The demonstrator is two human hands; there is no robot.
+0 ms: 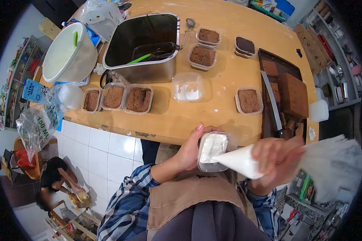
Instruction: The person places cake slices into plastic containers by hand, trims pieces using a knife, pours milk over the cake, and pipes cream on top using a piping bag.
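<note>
My left hand [189,150] grips a clear plastic cup [212,166] in front of my apron, just off the table's front edge. White cream [214,148] covers most of the cup's inside. My right hand [276,158] is wrapped round a piping bag [240,161] full of white cream. The bag's tip touches the cream near the cup's right side, and its loose plastic end spreads out to the right. On the table ahead stands a cup with some white cream at its bottom [188,87]. A cup with brown cake [248,100] sits to its right.
A dark tray [265,130] holds brown cake slabs [293,95] and a long knife [272,100]. Further left are a large metal pan [149,74] with dark residue, a white tub [69,54], a milk carton [35,91] and several cake-filled cups [138,99]. Another person [56,180] crouches at lower left.
</note>
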